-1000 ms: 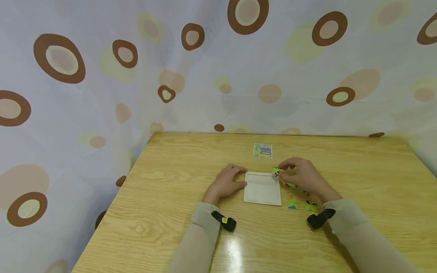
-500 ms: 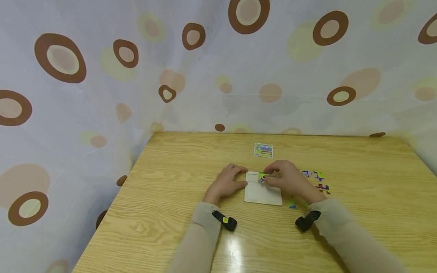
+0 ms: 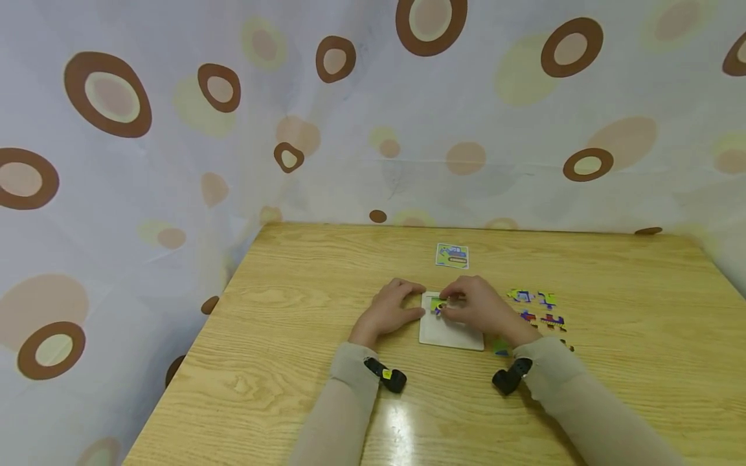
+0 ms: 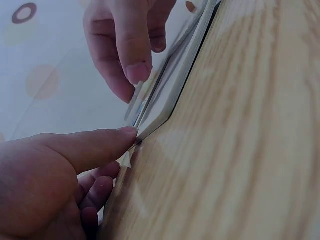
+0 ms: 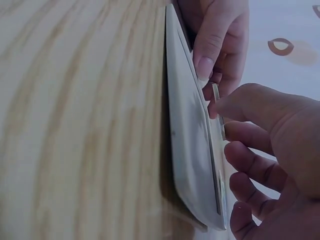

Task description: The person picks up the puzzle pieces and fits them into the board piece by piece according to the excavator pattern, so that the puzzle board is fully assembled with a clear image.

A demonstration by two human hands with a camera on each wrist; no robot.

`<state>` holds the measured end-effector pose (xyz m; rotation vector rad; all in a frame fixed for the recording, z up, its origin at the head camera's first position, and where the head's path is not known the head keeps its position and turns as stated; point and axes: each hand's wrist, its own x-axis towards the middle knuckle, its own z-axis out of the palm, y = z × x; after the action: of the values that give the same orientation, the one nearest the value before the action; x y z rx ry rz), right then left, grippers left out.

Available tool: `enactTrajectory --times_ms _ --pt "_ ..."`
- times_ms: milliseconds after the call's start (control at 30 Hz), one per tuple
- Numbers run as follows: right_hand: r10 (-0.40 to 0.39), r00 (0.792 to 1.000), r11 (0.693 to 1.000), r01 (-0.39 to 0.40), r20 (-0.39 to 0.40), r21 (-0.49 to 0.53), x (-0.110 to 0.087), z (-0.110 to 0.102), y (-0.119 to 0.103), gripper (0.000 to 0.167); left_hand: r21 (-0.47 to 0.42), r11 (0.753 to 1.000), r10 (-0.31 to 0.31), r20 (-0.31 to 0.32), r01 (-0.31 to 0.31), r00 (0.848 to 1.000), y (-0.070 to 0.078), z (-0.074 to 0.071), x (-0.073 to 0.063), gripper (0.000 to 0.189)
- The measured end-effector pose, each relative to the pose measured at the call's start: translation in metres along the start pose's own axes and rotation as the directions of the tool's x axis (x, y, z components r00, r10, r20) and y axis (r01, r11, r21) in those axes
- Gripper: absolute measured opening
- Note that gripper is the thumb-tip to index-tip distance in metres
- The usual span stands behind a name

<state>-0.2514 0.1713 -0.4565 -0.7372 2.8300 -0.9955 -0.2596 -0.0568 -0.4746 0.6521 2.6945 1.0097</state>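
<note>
Right hand [image 3: 476, 304] has moved toward nine o'clock; on the counter [image 3: 291, 336], the left hand [image 3: 389, 307], fingers spread, touches the tray [image 3: 450, 334] at nine o'clock; right fingers pinch a puzzle piece [image 3: 436, 305] above its eleven-o'clock corner

On the worktop [image 3: 262, 336], the tray [image 3: 447, 332] lies a bit below and right of the frame's middle. The card [image 3: 452, 256] lies above it; loose puzzle pieces [image 3: 551, 320] lie to the tray's right.
</note>
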Motion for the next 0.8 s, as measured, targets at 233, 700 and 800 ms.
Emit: enactTrajectory --times_ms 233,700,800 --pt "-0.008 1.000 0.999 0.008 -0.003 -0.036 0.007 0.008 0.000 0.020 0.012 1.000 0.008 -0.001 -0.008 1.000 -0.001 0.000 0.000 0.044" --pt "0.005 1.000 0.999 -0.006 -0.015 -0.052 0.014 0.012 -0.001 0.020 0.003 1.000 0.023 -0.005 -0.023 1.000 -0.002 0.000 0.001 0.043" --pt "-0.001 1.000 0.999 0.001 -0.013 -0.045 0.014 0.012 -0.002 0.020 -0.003 1.000 0.024 -0.009 -0.024 1.000 -0.003 0.000 0.002 0.043"
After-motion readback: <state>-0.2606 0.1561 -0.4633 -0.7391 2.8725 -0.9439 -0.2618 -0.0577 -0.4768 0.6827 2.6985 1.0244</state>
